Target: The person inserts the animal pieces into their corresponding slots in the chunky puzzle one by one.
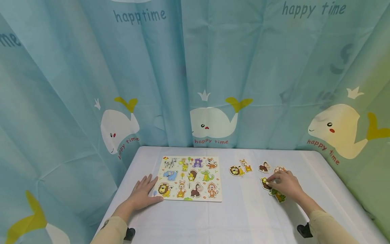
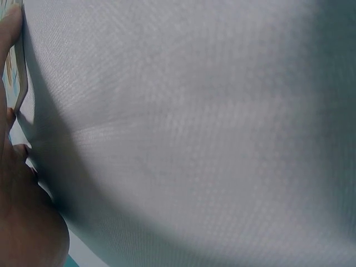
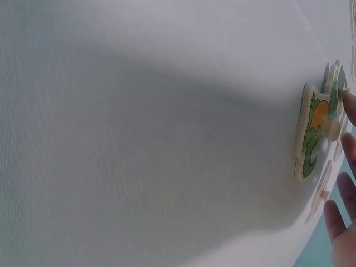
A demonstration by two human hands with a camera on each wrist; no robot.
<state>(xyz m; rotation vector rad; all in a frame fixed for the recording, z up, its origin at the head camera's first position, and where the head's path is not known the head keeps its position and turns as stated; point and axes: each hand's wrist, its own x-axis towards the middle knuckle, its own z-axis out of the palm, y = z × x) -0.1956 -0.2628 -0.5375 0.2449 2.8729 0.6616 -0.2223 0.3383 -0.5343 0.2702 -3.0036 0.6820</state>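
Note:
A white puzzle board point(image 1: 189, 169) printed with cartoon animals lies flat on the table. My left hand point(image 1: 143, 192) rests along its left edge, fingers extended and thumb over the lower left corner; the left wrist view shows the thumb point(image 2: 10, 28) at the board's side. To the right, my right hand point(image 1: 285, 184) pinches a hedgehog puzzle piece point(image 1: 264, 184) with thumb and forefinger, partly covering it. A green crocodile piece point(image 1: 278, 196) with a small knob point(image 3: 332, 129) lies just under that hand. Another piece point(image 1: 278, 168) is mostly hidden behind the hand.
A lion piece point(image 1: 236, 170) and a kangaroo piece point(image 1: 246, 166) lie right of the board. A brown horse-like piece point(image 1: 264, 166) sits nearer the right hand. Behind the white-covered table point(image 1: 195, 220) hangs a blue curtain point(image 1: 164, 67) with whales.

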